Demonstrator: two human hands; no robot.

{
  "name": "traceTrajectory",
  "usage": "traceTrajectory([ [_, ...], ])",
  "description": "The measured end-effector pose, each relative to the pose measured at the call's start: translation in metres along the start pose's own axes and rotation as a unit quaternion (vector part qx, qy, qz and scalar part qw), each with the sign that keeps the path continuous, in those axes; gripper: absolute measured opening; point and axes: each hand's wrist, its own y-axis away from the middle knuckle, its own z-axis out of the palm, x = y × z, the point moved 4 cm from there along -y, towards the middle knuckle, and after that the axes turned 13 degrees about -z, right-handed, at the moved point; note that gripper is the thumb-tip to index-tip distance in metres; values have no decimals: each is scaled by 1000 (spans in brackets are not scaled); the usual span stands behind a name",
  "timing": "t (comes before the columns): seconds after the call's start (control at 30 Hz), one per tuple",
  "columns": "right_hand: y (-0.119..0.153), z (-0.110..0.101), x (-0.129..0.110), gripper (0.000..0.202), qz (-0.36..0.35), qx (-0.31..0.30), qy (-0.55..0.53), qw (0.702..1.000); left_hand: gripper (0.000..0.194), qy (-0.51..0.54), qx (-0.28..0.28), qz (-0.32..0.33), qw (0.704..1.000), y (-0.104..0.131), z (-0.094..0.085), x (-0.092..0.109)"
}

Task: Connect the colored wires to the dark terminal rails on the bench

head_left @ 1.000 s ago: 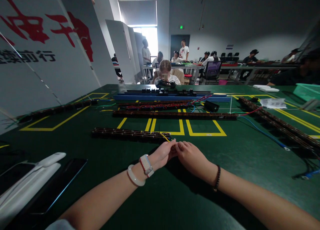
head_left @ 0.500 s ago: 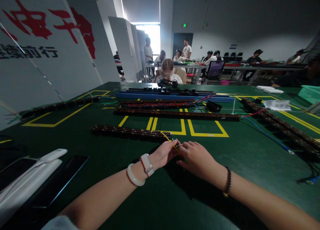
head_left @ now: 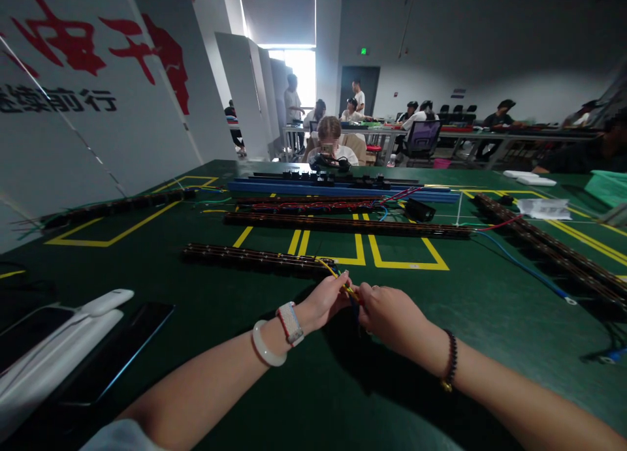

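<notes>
A dark strip assembly (head_left: 255, 256) lies on the green table, with coloured wires (head_left: 349, 290) coming off its right end. My left hand (head_left: 324, 301) is closed on these wires close to the strip's end, thumb on top. Just to its right, my right hand (head_left: 389, 311) pinches the same wires, its fingers curled in. Yellow, red and blue strands show between the two hands. The fingertips are partly hidden, and the wires' free ends are hard to make out.
Longer dark strips (head_left: 343, 225) and a blue rail (head_left: 441, 194) lie farther back. More strips (head_left: 553, 242) with a blue cable (head_left: 529, 268) are at right. A black phone (head_left: 127, 346) lies at left. A person (head_left: 330, 144) sits across the table.
My right hand has turned and its fingers have curled in more, moving slightly right. More of the red and blue wires shows between the hands. My left hand has hardly moved.
</notes>
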Motion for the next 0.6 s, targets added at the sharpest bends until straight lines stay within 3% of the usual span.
traceTrajectory([
  [0.2, 3, -13, 16, 13, -13, 35, -79, 996, 22, 8, 26, -1, 1000, 4, 4, 1],
  [0.43, 1, -28, 56, 22, -3, 115, -154, 981, 25, -22, 49, 37, 998, 0, -3, -1],
  [0.6, -18, -16, 88, 25, 18, 116, -220, 968, 27, -53, 37, 9, 998, 5, -1, 0],
])
